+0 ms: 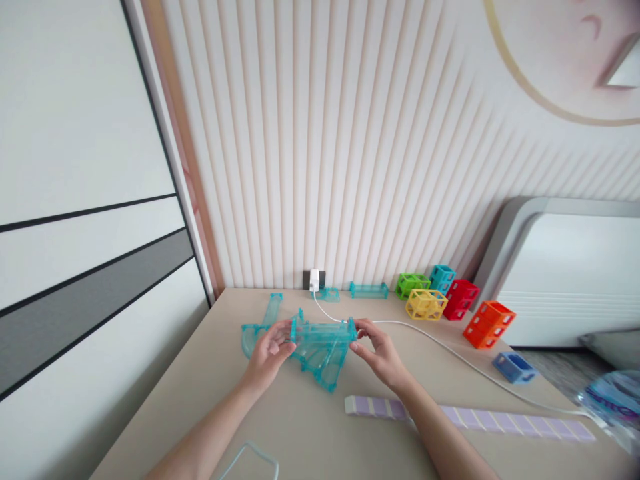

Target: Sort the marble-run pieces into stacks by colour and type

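Note:
Between my two hands is a translucent teal plastic track piece (323,331), held level by its ends above the table. My left hand (270,350) pinches its left end. At the right end, my right hand (375,347) grips with thumb and fingers. Below and behind it shows a fan-shaped teal piece (325,367); whether the two are joined, I cannot tell. A curved teal piece (249,340) lies left of my left hand, and a straight teal piece (273,308) lies behind it.
More teal pieces (369,290) lie by the wall. A charger (314,280) with a white cable (430,333) crosses rightward. Colored blocks, including an orange block (489,325) and a blue block (515,367), stand right. A purple strip (515,422) lies in front; a plastic-wrapped pack (613,400) sits far right.

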A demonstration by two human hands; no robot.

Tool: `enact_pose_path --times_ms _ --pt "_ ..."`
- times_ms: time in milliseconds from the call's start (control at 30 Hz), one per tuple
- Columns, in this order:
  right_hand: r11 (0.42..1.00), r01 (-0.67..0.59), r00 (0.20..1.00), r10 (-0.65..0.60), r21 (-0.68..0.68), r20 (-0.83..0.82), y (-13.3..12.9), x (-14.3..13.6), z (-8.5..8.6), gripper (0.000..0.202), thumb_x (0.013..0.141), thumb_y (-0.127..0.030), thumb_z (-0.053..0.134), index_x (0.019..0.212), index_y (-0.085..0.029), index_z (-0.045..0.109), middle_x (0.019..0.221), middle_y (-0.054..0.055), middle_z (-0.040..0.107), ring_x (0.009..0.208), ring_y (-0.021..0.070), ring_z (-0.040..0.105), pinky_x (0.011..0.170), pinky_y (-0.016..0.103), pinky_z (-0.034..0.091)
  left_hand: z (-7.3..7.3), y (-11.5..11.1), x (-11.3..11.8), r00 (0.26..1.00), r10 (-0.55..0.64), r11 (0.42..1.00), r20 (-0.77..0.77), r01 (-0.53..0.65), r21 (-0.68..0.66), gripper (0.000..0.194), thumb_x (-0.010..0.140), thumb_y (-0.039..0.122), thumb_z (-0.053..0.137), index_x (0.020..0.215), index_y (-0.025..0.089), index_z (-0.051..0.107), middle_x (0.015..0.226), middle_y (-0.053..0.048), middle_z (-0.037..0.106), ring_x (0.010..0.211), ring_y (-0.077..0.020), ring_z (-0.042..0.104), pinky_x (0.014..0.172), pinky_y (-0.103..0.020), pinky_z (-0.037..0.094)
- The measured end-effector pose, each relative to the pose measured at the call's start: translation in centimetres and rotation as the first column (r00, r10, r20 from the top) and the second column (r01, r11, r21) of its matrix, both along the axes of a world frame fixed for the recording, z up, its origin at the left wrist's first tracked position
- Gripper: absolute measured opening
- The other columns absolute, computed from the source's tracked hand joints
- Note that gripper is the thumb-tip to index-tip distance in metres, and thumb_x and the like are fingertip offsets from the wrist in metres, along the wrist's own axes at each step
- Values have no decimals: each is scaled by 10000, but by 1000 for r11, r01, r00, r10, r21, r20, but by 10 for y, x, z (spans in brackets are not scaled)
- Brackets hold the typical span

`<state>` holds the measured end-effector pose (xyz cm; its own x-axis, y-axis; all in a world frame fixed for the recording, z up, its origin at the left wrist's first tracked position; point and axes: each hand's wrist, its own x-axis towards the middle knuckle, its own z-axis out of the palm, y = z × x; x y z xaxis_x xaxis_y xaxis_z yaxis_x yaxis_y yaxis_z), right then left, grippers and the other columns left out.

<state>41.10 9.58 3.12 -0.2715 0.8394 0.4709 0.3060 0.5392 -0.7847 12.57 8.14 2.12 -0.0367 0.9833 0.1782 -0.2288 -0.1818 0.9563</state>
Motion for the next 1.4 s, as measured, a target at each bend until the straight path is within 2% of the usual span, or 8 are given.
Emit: enact_pose_path --times_ms 100,333,500,700,833,1100,1400 --pt "1000 3 1000 -3 7 -13 1 2 -2 355 905 -470 684 1181 -247 684 1089 63 698 964 227 636 852 337 518 -2 0 -1 997 -76 997 -3 76 2 631 618 527 885 1104 176 690 1088 -151 762 1108 -316 689 940 -396 544" --pt "998 44 999 -45 34 17 4 5 -4 405 898 -489 685 1217 -241 700 1098 70 711 878 204 654 830 332 552 -13 3 -3 995 -89 996 -53 91 22 513 709 460 842 1113 197 668 1110 -122 754 1102 -292 687 925 -385 555" --pt "986 142 988 -147 91 40 8 1 -5 424 887 -557 668 1129 -218 746 986 82 748 779 210 674 751 333 576 -18 4 -3 991 -100 995 -85 102 16 486 759 441 807 1148 197 649 1109 -109 749 1114 -283 681 958 -398 544" --pt "957 236 967 -248 167 57 7 -3 -8 386 922 -565 618 970 -210 762 839 77 748 729 218 678 705 323 567 -18 2 1 988 -107 992 -109 112 50 443 810 404 775 1168 196 617 1135 -116 738 1106 -274 685 946 -385 549" --pt "938 274 948 -301 215 104 3 -7 -10 383 958 -547 572 905 -221 766 832 82 756 728 219 688 701 311 556 -19 1 3 989 -88 994 -121 95 50 430 829 388 760 1175 193 597 1152 -117 727 1085 -259 687 956 -386 544" --pt "882 363 883 -428 300 191 -3 -14 -10 354 1005 -467 522 995 -230 785 944 113 793 840 262 740 797 354 556 -14 -2 7 991 -52 997 -126 58 46 412 812 405 769 1131 194 614 1096 -106 736 1053 -260 691 939 -378 546" --pt "874 346 846 -448 343 288 -6 -17 -9 352 1037 -398 465 1030 -228 773 939 107 791 835 251 725 788 332 519 -24 2 5 992 -52 996 -117 59 59 427 827 382 764 1178 200 602 1136 -107 731 1029 -244 700 946 -375 546"
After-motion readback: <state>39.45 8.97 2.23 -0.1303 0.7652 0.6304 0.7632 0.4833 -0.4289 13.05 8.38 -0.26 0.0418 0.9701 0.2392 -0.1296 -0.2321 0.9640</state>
